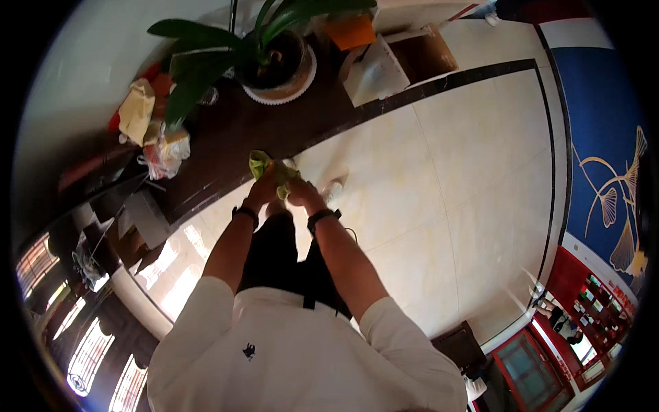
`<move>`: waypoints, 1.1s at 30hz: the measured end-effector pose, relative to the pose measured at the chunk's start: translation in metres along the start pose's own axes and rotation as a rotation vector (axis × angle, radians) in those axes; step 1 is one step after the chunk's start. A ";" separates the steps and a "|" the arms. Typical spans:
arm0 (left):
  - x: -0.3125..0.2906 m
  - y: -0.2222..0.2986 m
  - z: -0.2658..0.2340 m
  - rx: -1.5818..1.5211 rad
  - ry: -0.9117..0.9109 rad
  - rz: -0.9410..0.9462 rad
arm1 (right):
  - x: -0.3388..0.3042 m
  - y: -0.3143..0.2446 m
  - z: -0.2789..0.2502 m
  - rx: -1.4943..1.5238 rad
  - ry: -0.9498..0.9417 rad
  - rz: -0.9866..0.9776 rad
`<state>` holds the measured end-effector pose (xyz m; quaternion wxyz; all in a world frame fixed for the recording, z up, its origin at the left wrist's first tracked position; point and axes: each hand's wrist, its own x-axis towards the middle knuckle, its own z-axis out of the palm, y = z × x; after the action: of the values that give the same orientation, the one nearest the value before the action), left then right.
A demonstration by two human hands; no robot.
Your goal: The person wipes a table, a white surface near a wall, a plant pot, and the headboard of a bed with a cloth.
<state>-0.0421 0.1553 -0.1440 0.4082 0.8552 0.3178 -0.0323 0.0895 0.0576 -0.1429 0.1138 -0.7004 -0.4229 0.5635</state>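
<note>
A green cloth (260, 163) is bunched up between my two hands, in front of my body. My left hand (261, 190) is closed on its left part, and my right hand (300, 191) grips it from the right. Some of the cloth hangs down between the hands, and the fingertips are partly hidden by its folds. Both forearms reach straight ahead, with a dark band at each wrist. Just beyond the hands runs the edge of a long dark brown cabinet top (230, 147).
On the cabinet top stand a potted plant (278, 75) with long leaves, an orange pot (350, 31) and several bags (167, 152) at the left. An open cardboard box (419, 55) sits past its right end. A blue panel (597, 110) rises at the right of the tiled floor (439, 178).
</note>
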 end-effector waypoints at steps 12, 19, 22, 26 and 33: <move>0.035 0.100 -0.022 -0.515 -0.170 -0.114 | -0.031 0.041 -0.100 -0.031 0.427 -0.236; 0.078 0.066 -0.022 0.225 0.506 -0.095 | 0.050 0.063 -0.132 -0.335 0.726 -0.353; 0.055 0.018 -0.011 0.246 0.355 -0.365 | 0.069 0.033 -0.106 -0.538 0.450 -0.242; 0.024 -0.016 0.004 0.034 0.203 -0.429 | 0.076 0.013 -0.106 -0.561 0.213 -0.135; 0.079 0.013 0.035 -0.024 0.131 -0.409 | 0.121 0.022 -0.173 -0.538 0.209 -0.128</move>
<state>0.0360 0.1646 -0.1833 0.3817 0.7683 0.5110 -0.0552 0.2538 0.1859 -0.1818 0.0024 -0.7314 -0.5866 0.3477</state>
